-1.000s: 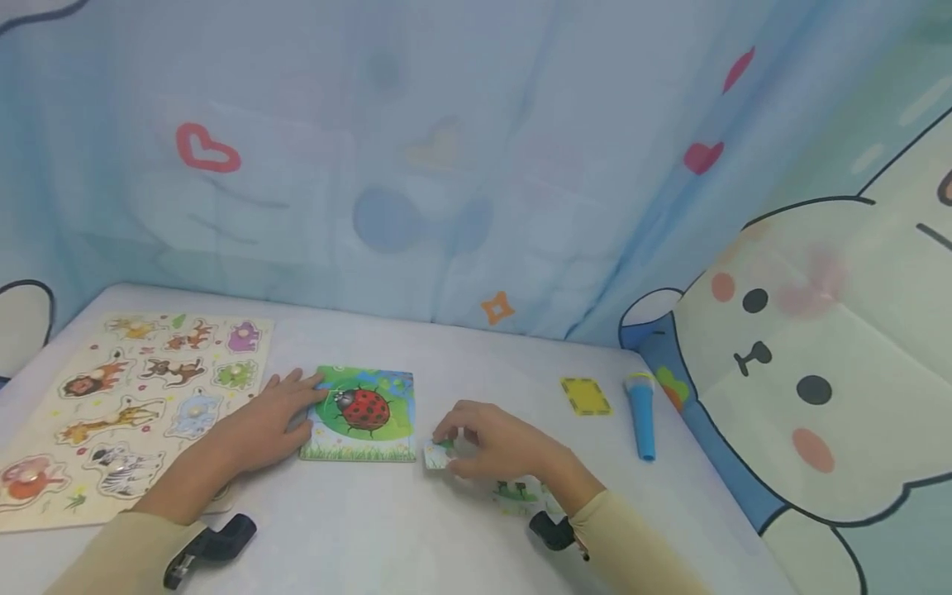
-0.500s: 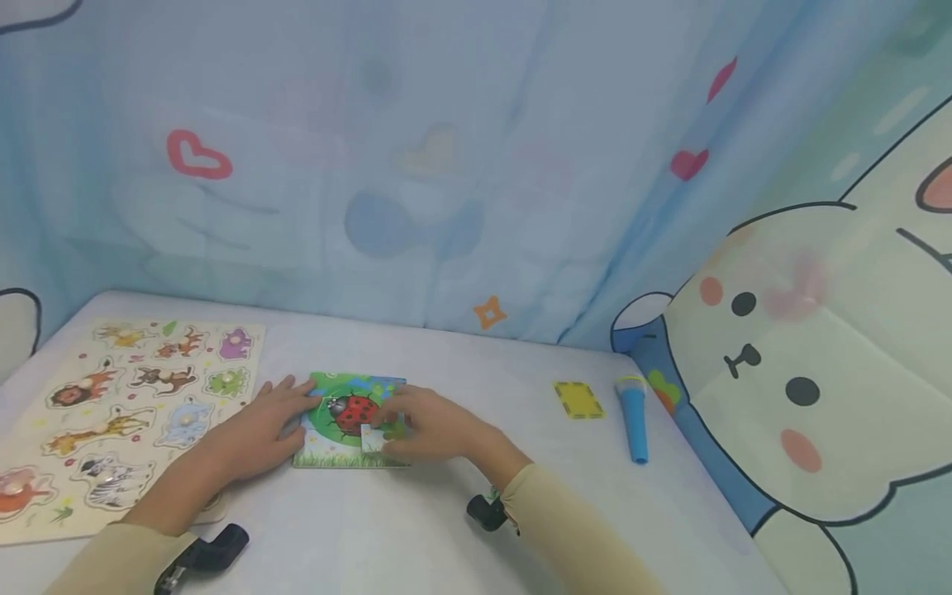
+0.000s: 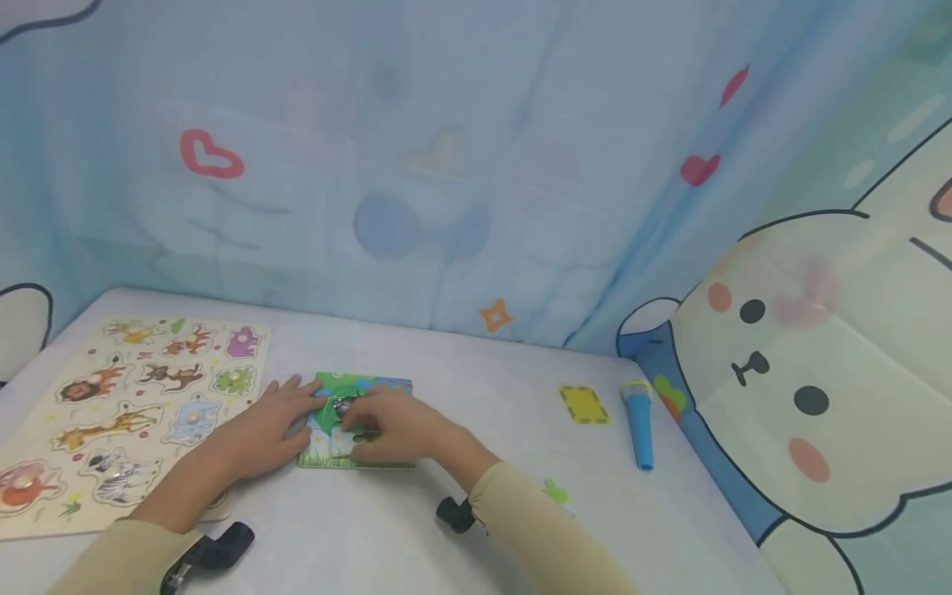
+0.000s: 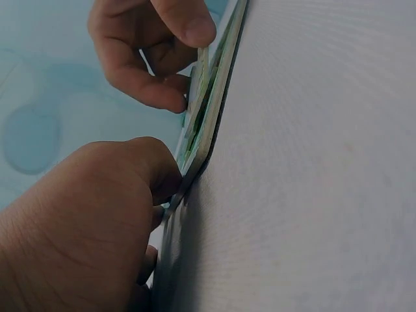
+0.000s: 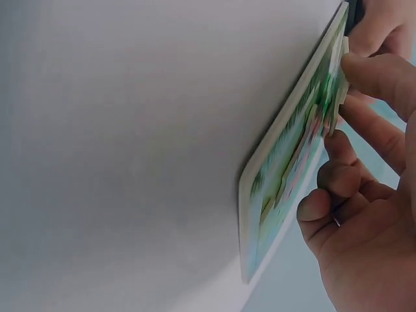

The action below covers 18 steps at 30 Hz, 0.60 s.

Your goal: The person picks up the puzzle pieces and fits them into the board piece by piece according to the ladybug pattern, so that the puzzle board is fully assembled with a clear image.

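A square ladybug puzzle board [image 3: 318, 453] lies on the white table between my hands. My left hand [image 3: 268, 426] rests against its left side, fingertips on the edge. Thumb and fingers of my right hand [image 3: 405, 426] pinch a small flat puzzle piece [image 3: 340, 444] over the board's lower middle, and that hand covers much of the ladybug picture. In the left wrist view the piece [image 4: 200, 84] is tilted against the board [image 4: 211, 127]; whether it sits in a recess I cannot tell. The right wrist view shows the thumb on the piece's edge [image 5: 345, 49].
A large wooden animal puzzle [image 3: 45, 430] lies to the left, close to the left forearm. At the right are a yellow square [image 3: 583, 405] and a blue toy microphone [image 3: 638, 426]. A green-printed thing [image 3: 555, 492] shows partly behind the right sleeve. A curtain [image 3: 297, 248] hangs behind the table.
My right hand has carried the puzzle piece leftward from beside the board to over its lower middle, now covering most of the ladybug. The left hand has stayed at the board's left side.
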{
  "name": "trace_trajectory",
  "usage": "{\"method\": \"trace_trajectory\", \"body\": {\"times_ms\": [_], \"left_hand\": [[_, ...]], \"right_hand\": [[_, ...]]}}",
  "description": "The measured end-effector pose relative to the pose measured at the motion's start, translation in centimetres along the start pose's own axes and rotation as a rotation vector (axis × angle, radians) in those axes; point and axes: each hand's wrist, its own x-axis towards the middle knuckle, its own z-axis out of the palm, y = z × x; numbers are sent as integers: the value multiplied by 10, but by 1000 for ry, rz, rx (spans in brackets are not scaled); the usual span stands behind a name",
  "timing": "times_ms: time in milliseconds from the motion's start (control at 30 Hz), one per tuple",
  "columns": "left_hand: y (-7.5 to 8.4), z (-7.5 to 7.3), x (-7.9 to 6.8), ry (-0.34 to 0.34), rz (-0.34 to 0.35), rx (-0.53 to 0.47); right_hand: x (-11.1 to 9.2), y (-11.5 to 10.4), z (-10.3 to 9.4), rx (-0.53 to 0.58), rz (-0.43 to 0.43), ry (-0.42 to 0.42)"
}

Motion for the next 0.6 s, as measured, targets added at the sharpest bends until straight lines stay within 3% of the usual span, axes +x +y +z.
{"method": "trace_trajectory", "body": {"times_ms": [267,600], "left_hand": [[1,-1,-2,6,0,-2],[1,1,-1,17,-4,-3]], "right_hand": [[12,-9,4,-9,-16,-14],[18,-15,11,19,58,-29]]}}
